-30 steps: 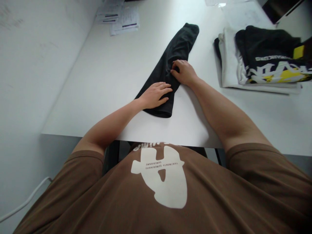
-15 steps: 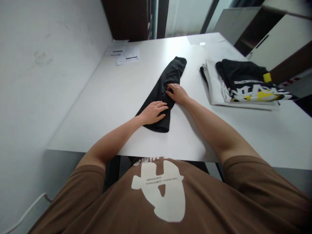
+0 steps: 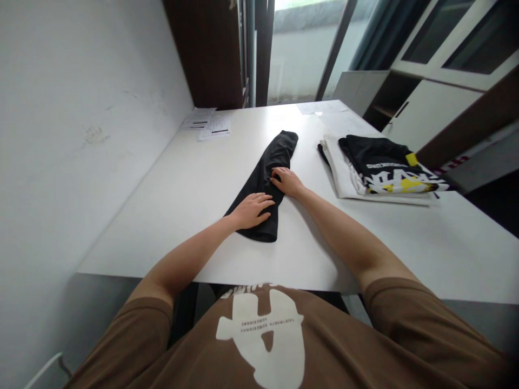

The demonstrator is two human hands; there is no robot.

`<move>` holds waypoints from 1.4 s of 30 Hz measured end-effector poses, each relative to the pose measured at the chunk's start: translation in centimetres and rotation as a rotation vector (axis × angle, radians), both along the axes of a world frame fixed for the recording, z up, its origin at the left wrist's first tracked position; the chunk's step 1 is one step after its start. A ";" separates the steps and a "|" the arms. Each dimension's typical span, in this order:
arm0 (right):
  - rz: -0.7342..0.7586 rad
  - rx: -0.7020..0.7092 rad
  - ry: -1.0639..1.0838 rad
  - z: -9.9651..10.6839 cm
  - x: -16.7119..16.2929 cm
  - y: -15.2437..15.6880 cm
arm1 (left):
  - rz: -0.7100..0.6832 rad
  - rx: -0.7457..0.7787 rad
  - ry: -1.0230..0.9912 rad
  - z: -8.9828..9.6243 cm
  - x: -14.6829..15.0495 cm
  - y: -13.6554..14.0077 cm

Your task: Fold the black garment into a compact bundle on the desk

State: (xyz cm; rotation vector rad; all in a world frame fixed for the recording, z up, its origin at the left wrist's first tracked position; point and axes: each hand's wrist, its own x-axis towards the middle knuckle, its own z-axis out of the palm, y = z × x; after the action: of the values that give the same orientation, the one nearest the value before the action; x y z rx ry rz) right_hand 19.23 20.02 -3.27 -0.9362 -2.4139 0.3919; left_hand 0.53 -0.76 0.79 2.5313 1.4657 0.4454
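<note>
The left hand lay spread on the black garment; farther, the right hand curled, its grip on cloth unclear. Only the view had lifted; work seemed paused.

On your left side you have a pale wall, which carries some faint smudges. The white table in front of you runs along this wall with its left edge. Beyond the far end of it you see a tall, dark brown piece of furniture, and to the right of this a large window with dark frames. Daylight enters there and leaves a bright shine on your tabletop. Next to the window hangs a dark bluish curtain. Farther to your right stand white cabinets, with dark panels above and a dark open compartment below.
</note>
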 end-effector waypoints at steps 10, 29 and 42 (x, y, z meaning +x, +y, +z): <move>-0.016 0.005 -0.012 -0.3 0.0 0.3 | 0.004 0.003 0.016 -0.3 0.0 0.3; -0.012 0.003 -0.006 -0.1 0.0 0.1 | 0.003 -0.002 0.008 0.2 0.1 0.0; -0.008 0.022 -0.040 -0.4 0.0 0.6 | 0.004 0.009 0.013 -0.1 0.1 0.2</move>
State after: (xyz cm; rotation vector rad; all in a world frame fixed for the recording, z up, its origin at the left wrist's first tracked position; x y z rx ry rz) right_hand 19.25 20.60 -3.71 -0.9520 -2.4452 0.3458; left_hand 0.65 -0.56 0.64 2.5436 1.4765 0.4388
